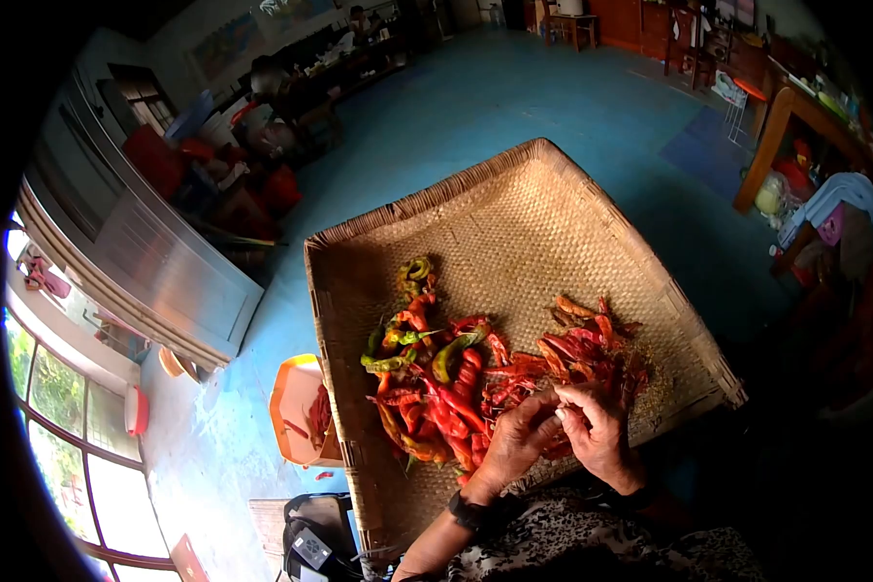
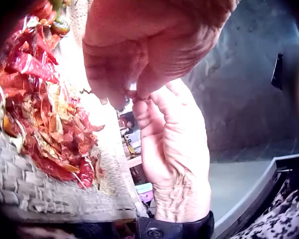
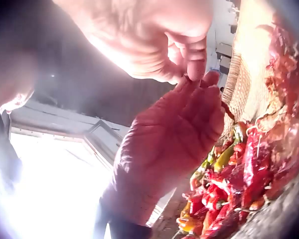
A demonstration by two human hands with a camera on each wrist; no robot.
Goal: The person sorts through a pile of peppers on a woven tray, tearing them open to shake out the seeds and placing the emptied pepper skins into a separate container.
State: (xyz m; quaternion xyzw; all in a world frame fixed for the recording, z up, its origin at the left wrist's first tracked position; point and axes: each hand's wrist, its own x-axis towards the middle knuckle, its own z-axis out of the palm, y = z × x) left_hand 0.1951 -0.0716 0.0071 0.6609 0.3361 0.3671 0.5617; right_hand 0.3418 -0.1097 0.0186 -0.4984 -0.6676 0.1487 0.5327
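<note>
Over the near side of a square woven bamboo tray (image 1: 514, 228), my left hand (image 1: 514, 444) and right hand (image 1: 601, 441) meet fingertip to fingertip. Between them they pinch a small dried chili pepper (image 3: 228, 110), mostly hidden by the fingers; a thin dark end pokes out past the left fingers. Fresh red and green chilies (image 1: 461, 383) lie heaped to the left of the hands. Shrivelled dried chilies (image 1: 584, 351) are spread just beyond the hands, with loose pale seeds (image 1: 664, 398) to their right.
Left of the tray, an orange-rimmed box (image 1: 286, 393) holds some red pieces. A black bag (image 1: 315, 533) sits near the tray's lower left corner. Blue floor (image 1: 475, 97) stretches behind, with a wooden table (image 1: 781, 126) at right and a pale door panel (image 1: 179, 262) at left.
</note>
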